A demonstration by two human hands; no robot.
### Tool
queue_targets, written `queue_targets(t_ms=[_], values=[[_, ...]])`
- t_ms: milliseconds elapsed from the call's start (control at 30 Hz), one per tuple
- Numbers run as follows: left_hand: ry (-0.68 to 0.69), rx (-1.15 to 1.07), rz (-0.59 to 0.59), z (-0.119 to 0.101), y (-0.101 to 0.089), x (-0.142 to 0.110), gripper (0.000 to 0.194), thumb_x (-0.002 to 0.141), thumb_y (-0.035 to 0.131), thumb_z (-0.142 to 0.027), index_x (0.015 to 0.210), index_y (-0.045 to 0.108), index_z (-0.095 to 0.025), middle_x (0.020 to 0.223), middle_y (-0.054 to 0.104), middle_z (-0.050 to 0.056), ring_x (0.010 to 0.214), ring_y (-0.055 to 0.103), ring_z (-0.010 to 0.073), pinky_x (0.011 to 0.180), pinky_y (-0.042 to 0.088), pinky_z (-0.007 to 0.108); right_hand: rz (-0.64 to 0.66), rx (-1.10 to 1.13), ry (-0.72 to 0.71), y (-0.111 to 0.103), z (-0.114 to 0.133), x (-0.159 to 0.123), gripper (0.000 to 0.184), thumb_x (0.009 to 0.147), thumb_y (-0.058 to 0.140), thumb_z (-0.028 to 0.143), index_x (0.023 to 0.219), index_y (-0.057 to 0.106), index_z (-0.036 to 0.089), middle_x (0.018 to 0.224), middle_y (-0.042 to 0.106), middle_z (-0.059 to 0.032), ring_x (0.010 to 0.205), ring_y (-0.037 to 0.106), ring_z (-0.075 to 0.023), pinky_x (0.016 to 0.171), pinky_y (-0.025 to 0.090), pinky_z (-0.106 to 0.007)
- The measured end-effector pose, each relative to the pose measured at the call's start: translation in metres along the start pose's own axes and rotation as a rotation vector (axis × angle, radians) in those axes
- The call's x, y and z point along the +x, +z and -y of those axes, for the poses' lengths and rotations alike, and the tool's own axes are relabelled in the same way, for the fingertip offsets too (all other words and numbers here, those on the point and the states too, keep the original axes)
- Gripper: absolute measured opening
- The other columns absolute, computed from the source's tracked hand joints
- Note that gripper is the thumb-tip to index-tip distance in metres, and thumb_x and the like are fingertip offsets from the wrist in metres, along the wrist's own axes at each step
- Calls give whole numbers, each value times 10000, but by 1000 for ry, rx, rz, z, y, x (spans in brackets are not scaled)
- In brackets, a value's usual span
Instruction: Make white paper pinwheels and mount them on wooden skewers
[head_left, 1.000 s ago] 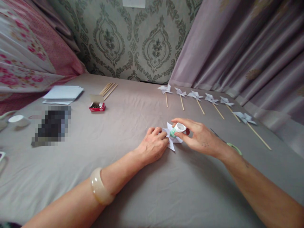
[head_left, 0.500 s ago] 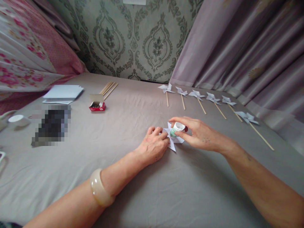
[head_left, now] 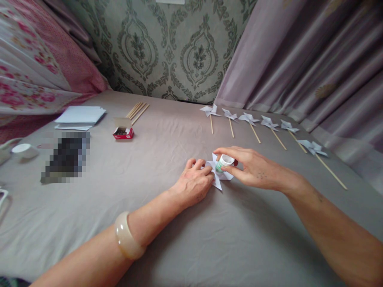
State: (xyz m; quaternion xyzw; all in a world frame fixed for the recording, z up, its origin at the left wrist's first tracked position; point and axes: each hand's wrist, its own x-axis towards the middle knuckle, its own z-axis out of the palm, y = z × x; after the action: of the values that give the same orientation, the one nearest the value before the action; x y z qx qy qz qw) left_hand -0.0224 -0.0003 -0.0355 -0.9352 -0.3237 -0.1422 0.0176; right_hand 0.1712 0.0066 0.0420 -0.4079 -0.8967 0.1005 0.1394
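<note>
Fingers curled, my left hand (head_left: 194, 183) grips the left side of a white paper pinwheel (head_left: 218, 183) lying on the cloth. My right hand (head_left: 253, 167) has its thumb and fingers around a white and green glue stick (head_left: 224, 162). The tube stands tilted over the middle of the paper, its lower end against it. My left fingertips and the tube's tip are partly hidden.
Several pinwheels on sticks (head_left: 271, 122) lie in a row at the back right. At the left are white paper sheets (head_left: 80, 115), wooden sticks (head_left: 140, 112), a small red box (head_left: 123, 134), a white round cap-like object (head_left: 24, 150) and a blurred dark item (head_left: 67, 155).
Almost nothing differs. Both hands keep their places on the paper and the glue stick, and the whole view has shifted very slightly.
</note>
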Motion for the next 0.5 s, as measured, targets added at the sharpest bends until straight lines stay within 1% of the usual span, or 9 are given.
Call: queue_targets(t_ms=[133, 333, 400, 500], values=[[4, -1, -3, 0, 0, 0, 226, 934, 406, -185, 886, 627, -167, 942, 628, 59, 1007, 459, 240, 866, 301, 409, 35, -7, -30, -2, 1, 3, 379, 874, 515, 175, 1251, 551, 190, 1210, 645, -100, 1062, 624, -221, 889, 508, -339], [6, 10, -13, 0, 0, 0, 227, 932, 401, -177, 886, 623, -169, 945, 626, 72, 1016, 456, 244, 855, 307, 408, 86, -20, -89, -7, 3, 9, 376, 880, 508, 198, 1254, 544, 215, 1133, 669, -85, 1041, 625, -222, 896, 490, -347], [6, 4, -13, 0, 0, 0, 224, 930, 404, -177, 878, 622, -171, 944, 625, 72, 1013, 456, 242, 853, 307, 407, 79, -18, -69, -10, 3, 8, 390, 876, 512, 201, 1264, 544, 223, 1149, 665, -80, 1030, 630, -220, 889, 495, -347], [9, -3, -13, 0, 1, -1, 217, 927, 413, -183, 867, 621, -173, 942, 626, 70, 1010, 456, 241, 860, 302, 409, 29, -20, -10, -15, 0, 4, 425, 872, 514, 203, 1296, 522, 232, 1206, 642, -78, 1024, 632, -218, 887, 501, -352]])
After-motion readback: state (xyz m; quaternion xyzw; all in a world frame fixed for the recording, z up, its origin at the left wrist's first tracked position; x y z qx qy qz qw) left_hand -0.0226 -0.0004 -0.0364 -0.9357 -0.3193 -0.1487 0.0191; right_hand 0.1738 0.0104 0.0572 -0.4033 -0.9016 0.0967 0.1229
